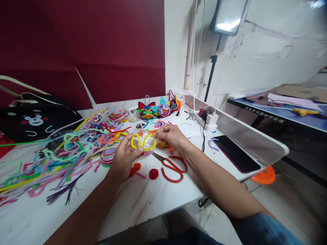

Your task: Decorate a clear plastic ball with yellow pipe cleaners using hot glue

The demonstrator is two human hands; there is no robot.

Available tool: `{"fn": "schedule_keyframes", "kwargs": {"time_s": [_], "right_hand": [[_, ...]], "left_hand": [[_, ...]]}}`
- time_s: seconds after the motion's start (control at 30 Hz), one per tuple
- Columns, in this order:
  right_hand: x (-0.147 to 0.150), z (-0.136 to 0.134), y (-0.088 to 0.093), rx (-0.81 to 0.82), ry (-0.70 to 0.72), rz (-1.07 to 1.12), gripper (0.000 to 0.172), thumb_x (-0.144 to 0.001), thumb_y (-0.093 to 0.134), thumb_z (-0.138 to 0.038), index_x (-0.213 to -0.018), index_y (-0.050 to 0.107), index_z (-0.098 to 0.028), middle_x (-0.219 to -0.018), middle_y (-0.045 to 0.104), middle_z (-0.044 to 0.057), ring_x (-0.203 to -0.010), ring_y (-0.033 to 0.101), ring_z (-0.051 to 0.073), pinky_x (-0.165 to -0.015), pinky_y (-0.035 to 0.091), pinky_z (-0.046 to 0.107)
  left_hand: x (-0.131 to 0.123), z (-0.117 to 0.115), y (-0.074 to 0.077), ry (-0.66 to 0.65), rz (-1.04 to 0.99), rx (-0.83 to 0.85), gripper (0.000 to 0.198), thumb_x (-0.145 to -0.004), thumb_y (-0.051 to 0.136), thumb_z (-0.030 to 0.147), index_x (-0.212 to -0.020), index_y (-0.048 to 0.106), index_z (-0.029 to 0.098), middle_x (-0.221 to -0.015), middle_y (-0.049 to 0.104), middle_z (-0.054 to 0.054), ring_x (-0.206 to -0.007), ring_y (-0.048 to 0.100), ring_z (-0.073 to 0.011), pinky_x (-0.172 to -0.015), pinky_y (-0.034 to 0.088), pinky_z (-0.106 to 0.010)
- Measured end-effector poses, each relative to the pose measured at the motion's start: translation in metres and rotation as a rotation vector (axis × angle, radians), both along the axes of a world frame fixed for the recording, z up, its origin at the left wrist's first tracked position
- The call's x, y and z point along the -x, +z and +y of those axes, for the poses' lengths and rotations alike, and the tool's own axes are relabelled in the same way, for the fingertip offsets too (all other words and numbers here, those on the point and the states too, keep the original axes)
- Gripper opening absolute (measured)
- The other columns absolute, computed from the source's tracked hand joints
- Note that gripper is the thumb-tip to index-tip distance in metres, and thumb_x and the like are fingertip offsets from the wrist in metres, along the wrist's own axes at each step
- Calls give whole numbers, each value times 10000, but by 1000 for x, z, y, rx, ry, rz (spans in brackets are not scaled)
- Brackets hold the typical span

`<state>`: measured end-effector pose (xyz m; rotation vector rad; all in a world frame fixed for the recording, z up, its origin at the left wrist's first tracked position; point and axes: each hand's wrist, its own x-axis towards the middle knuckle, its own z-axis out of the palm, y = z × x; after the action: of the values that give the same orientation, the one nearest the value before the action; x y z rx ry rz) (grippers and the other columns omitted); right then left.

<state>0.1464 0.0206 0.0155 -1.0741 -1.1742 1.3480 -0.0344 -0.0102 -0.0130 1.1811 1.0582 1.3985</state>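
Observation:
Between my two hands, over the white table, is a yellow pipe cleaner [147,149] bent into rounded loops. My left hand [123,157] is closed on its left side, thumb along the lower edge. At the right loop, the fingertips of my right hand [167,134] are pinched on it. Something clear and shiny shows behind the loops, partly covered. Orange-handled scissors [174,166] lie below my right hand, blades pointing left. Near them are a red pipe-cleaner coil [153,174], an orange coil [137,166] and a short pink piece [140,175].
A large pile of colourful pipe cleaners [84,146] spreads over the left side. Several decorated ornaments [147,111] stand at the back. On the right are a black phone [235,153] and a power strip [211,127] with cables. A black bag [38,122] sits far left.

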Motion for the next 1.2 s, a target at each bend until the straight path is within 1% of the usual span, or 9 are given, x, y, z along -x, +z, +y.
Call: {"fn": "schedule_keyframes", "kwargs": {"time_s": [0.17, 0.4, 0.5, 0.6, 0.7, 0.8, 0.97, 1.1, 1.2], "right_hand": [[0, 2, -2, 72, 36, 70, 338, -526, 892, -273, -565, 579, -153, -426, 520, -59, -368, 353, 33, -354, 218, 167], [-1, 0, 0, 125, 109, 177, 356, -516, 898, -240, -595, 562, -151, -407, 497, -71, -350, 351, 29, -335, 174, 147], [-2, -2, 2, 150, 128, 208, 305, -552, 863, -192, -654, 579, -151, -413, 482, -86, -361, 348, 28, -331, 163, 131], [-3, -3, 5, 174, 159, 214, 236, -596, 817, -157, -729, 624, -136, -479, 525, -73, -381, 373, 27, -317, 165, 121], [-4, -4, 7, 203, 244, 234, 183, -639, 785, -158, -756, 652, -111, -500, 536, -59, -376, 367, 21, -301, 165, 118], [-5, -4, 7, 222, 322, 268, 151, -660, 776, -167, -730, 665, -93, -494, 533, -47, -374, 348, 14, -301, 151, 110], [-7, -2, 5, 235, 381, 310, 127, -658, 766, -154, -723, 678, -89, -509, 539, -36, -392, 367, 18, -313, 134, 112], [-8, -2, 3, 223, 439, 353, 174, -629, 798, -175, -707, 660, -104, -514, 522, -45, -400, 353, 19, -323, 120, 121], [-8, -3, 2, 200, 469, 383, 230, -590, 827, -189, -716, 651, -112, -533, 527, -44, -411, 353, 22, -330, 121, 126]], "left_hand": [[0, -1, 0, -4, -24, -5, 659, -547, 864, 282, -1138, 580, 213, -1073, 669, -48, -980, 668, -246, -814, 566, -349], [1, -1, 0, -31, -77, -5, 679, -550, 879, 263, -1158, 580, 221, -1098, 678, -43, -1038, 657, -247, -865, 560, -346], [1, -1, 1, -32, -80, -9, 691, -536, 885, 259, -1159, 587, 223, -1116, 679, -46, -1051, 656, -247, -866, 559, -335], [0, -3, 4, -38, -65, -26, 675, -543, 881, 277, -1153, 596, 229, -1137, 678, -50, -1072, 653, -257, -850, 563, -325], [1, -4, 6, -46, -43, -47, 640, -574, 865, 292, -1154, 599, 233, -1170, 678, -57, -1107, 647, -270, -852, 565, -327], [2, -6, 6, -60, -57, -49, 639, -595, 858, 282, -1173, 589, 238, -1189, 678, -57, -1126, 643, -266, -867, 560, -325], [3, -7, 6, -80, -70, -44, 657, -597, 856, 284, -1191, 578, 241, -1196, 680, -57, -1094, 655, -261, -847, 567, -323], [2, -6, 6, -92, -106, -58, 665, -567, 869, 273, -1167, 586, 225, -1173, 687, -68, -1004, 676, -242, -837, 572, -325], [2, -6, 6, -89, -112, -60, 651, -566, 867, 272, -1158, 600, 226, -1114, 695, -60, -936, 683, -228, -829, 577, -344]]}}
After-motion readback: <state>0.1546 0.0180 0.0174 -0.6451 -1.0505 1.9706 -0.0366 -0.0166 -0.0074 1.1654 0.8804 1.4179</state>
